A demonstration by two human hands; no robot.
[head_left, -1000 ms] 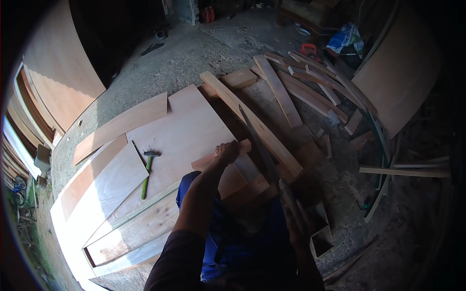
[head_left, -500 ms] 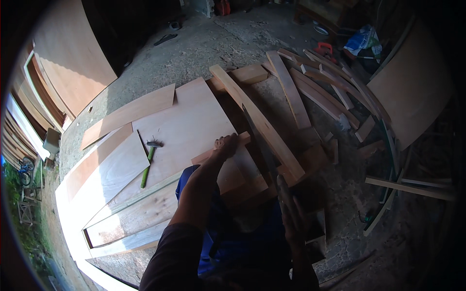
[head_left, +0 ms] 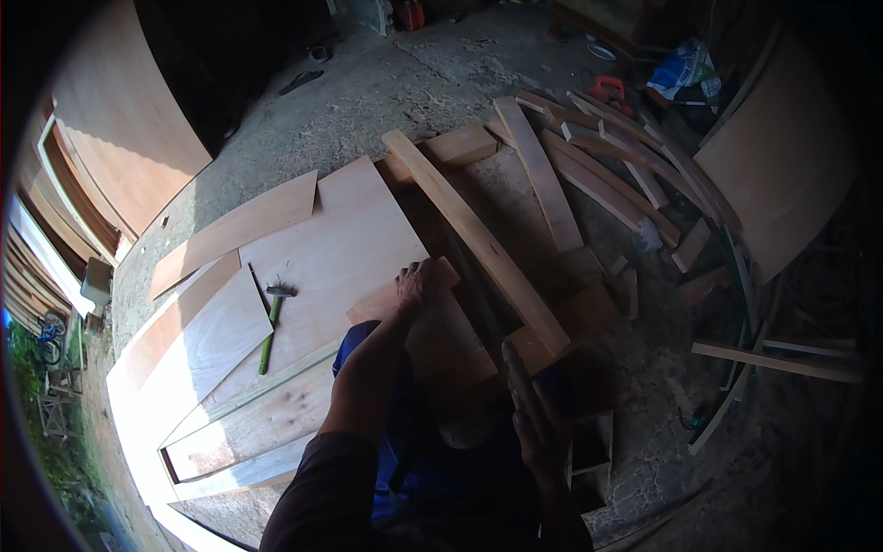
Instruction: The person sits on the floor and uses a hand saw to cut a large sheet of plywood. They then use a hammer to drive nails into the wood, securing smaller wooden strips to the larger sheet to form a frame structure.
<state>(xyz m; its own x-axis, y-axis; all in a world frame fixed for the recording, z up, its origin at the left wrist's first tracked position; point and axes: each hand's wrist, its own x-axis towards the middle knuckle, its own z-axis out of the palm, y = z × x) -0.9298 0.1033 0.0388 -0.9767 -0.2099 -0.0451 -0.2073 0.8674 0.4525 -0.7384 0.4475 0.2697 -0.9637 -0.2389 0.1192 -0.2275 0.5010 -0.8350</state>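
My left hand [head_left: 411, 285] is closed over a short wooden block [head_left: 444, 273], pressing it down at the right edge of a pale plywood sheet [head_left: 368, 216]. In my right hand [head_left: 541, 428] is a handsaw [head_left: 517, 370] with a straight handle. Its long thin blade points away from me, just right of the block, beside a long timber [head_left: 487, 248] lying crosswise. Shadow makes the blade's teeth and its exact contact with the wood hard to see.
A hammer [head_left: 269, 327] with a green handle lies on the plywood, left of my left hand. Several curved wooden pieces [head_left: 607, 184] are heaped on the floor at right. Large panels lean at left [head_left: 129, 120] and right [head_left: 791, 166]. A blue-and-white bag [head_left: 685, 78] stands at the far right.
The saw has drawn back toward me and slightly left, its blade now lower beside the block. My left hand has shifted a little, and the block lies flatter. The view has also shifted slightly.
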